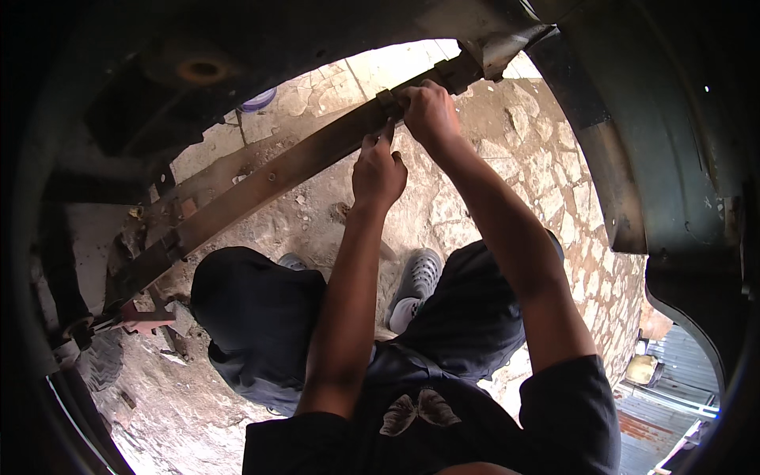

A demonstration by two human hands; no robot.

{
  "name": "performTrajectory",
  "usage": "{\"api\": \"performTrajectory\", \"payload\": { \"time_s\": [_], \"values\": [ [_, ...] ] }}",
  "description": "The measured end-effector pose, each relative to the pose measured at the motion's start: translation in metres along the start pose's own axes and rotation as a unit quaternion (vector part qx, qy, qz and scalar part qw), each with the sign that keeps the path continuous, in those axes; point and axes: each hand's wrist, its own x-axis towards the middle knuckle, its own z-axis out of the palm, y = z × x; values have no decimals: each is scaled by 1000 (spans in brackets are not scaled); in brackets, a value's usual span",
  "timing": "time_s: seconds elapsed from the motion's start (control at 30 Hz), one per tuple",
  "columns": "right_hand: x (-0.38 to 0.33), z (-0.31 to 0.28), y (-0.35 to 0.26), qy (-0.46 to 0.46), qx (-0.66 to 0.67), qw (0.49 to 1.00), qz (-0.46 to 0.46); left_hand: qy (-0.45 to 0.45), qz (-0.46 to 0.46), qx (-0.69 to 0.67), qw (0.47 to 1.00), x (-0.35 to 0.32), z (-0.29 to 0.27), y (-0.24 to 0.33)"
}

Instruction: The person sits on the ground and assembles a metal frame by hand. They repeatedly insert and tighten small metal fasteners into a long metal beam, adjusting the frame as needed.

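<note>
Gripping the rusty leaf spring [277,170], left hand [378,174] and right hand [429,113] seem closed.

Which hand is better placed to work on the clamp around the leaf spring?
Probably the right hand: it already lies over the clamp on the leaf spring. The left hand sits just below, fingers pinching near the clamp's lower edge, better suited to steadying.

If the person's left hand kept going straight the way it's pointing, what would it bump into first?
The left hand points up and away from the body, fingertips already at the long rusty metal bar, right beside the right hand, which grips it. So it would meet the bar at once. Beyond that lies stone paving; depth is hard to judge.
</note>
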Motion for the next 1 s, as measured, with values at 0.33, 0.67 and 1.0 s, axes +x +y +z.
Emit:
{"api": "performTrajectory", "payload": {
  "time_s": [0.33,0.67,1.0],
  "values": [
    [-8,0,-1,7,9,1000,0,-100,-31,13,994,-20,6,7],
    [-60,-88,38,-3,50,994,92,-93,21,-26,995,-38,10,5],
    [-4,-73,32,-26,41,997,-54,-125,130,297,938,31,-38,51]
  ]
}}
